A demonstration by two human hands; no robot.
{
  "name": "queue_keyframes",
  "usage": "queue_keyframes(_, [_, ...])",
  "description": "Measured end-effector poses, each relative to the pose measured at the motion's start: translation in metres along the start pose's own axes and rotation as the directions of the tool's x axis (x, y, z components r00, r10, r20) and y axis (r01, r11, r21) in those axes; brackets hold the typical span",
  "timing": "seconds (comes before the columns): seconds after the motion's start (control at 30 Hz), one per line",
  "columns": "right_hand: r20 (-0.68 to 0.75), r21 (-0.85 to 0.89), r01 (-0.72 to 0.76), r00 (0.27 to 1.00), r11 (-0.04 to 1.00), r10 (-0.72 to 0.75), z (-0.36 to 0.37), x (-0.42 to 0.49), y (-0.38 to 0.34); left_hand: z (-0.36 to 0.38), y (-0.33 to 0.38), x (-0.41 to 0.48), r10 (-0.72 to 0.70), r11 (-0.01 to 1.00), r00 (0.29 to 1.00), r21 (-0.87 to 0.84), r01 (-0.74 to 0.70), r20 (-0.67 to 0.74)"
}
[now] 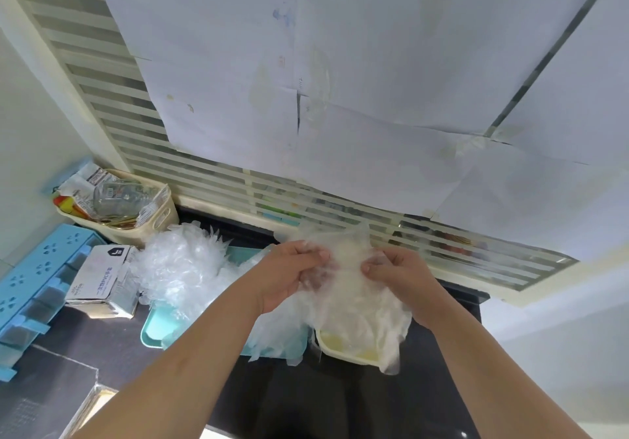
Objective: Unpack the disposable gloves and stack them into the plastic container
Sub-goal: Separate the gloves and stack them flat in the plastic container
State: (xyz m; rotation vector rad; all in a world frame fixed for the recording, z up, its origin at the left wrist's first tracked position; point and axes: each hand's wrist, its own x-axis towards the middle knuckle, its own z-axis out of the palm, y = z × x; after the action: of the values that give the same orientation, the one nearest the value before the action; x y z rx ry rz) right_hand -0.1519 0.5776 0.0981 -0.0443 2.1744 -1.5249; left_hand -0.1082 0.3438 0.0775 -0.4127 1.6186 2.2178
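Hands first, both up over the middle of the dark counter (pixel 323 401), bare forearms coming in from the near edge. The left hand (pixel 289 276) is turned palm inward with its fingers curled, the tips and thumb pinching the left side of a wad of gloves (pixel 354 295). The right hand (pixel 400 278) mirrors it, knuckles up and fingers bent, with the thumb nipping the wad's right side. The two hands sit close, the thin clear film bunched between them and poking up above the fingers.

The wad hangs down from the hands into a cream container (pixel 350 353) directly below, and loose glove ends spill over its near rim.

At the far left a blue rack (pixel 30 288) lies along the counter edge. Behind it, in the corner, a cream basket (pixel 160 222) holds packets and something of clear glass. A cardboard box (pixel 102 278) lies tipped just in front of the basket.

Right of the box, a heap of gloves (pixel 183 265) is piled on a teal tray (pixel 153 333), some trailing over the tray's near edge. The left forearm crosses in front of the tray, which ends just beside the container.

A slatted screen (pixel 211 179) runs along the back, largely covered by taped paper sheets (pixel 374 64).
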Motion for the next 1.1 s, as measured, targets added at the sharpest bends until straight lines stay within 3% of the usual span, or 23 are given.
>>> queue_keyframes(0.07, [-0.23, -0.11, -0.042, 0.973, 0.993, 0.015, -0.017, -0.006, 0.014, 0.013, -0.006, 0.008, -0.044, 0.994, 0.999, 0.1, 0.047, -0.033])
queue_keyframes(0.13, [-0.324, -0.073, -0.058, 0.946, 0.996, 0.031, -0.034, -0.015, 0.02, 0.027, -0.014, 0.017, -0.084, 0.971, 0.993, 0.218, 0.099, -0.08])
queue_keyframes(0.27, [-0.087, 0.072, -0.068, 0.993, 0.995, 0.074, -0.057, -0.042, 0.016, 0.06, -0.03, 0.047, -0.097, 0.893, 0.986, 0.426, 0.145, -0.132])
queue_keyframes(0.37, [0.025, 0.136, -0.082, 0.997, 0.987, 0.079, -0.068, -0.052, 0.022, 0.079, -0.039, 0.073, -0.117, 0.776, 0.987, 0.609, 0.162, -0.114])
queue_keyframes(0.57, [0.026, 0.2, -0.128, 0.992, 0.971, 0.125, -0.084, -0.053, 0.037, 0.089, -0.068, 0.12, -0.119, 0.286, 0.98, 0.939, 0.189, -0.161])
queue_keyframes(0.73, [-0.056, 0.226, -0.192, 0.976, 0.955, 0.21, -0.082, -0.037, 0.052, 0.094, -0.077, 0.125, -0.048, 0.138, 0.975, 0.965, 0.223, -0.219])
queue_keyframes(0.8, [-0.06, 0.223, -0.215, 0.971, 0.951, 0.233, -0.077, -0.03, 0.055, 0.09, -0.073, 0.124, 0.031, 0.236, 0.983, 0.957, 0.167, -0.179])
queue_keyframes(0.9, [-0.039, 0.238, -0.232, 0.968, 0.943, 0.248, -0.067, -0.016, 0.051, 0.081, -0.06, 0.111, 0.237, 0.6, 0.951, 0.8, 0.018, -0.199])
queue_keyframes(0.93, [-0.016, 0.249, -0.232, 0.97, 0.94, 0.243, -0.065, -0.011, 0.049, 0.078, -0.057, 0.104, 0.202, 0.733, 0.949, 0.68, 0.015, -0.24])
queue_keyframes(1.0, [0.053, 0.275, -0.243, 0.97, 0.93, 0.238, -0.058, 0.002, 0.043, 0.077, -0.047, 0.086, -0.058, 0.964, 0.977, 0.242, 0.108, -0.205])
queue_keyframes(1.03, [0.083, 0.284, -0.257, 0.966, 0.924, 0.243, -0.054, 0.009, 0.041, 0.073, -0.044, 0.078, -0.177, 0.981, 0.973, 0.059, 0.187, -0.151])
queue_keyframes(1.1, [0.082, 0.264, -0.281, 0.96, 0.923, 0.269, -0.046, 0.023, 0.04, 0.066, -0.042, 0.064, -0.252, 0.966, 0.964, 0.036, 0.256, -0.089])
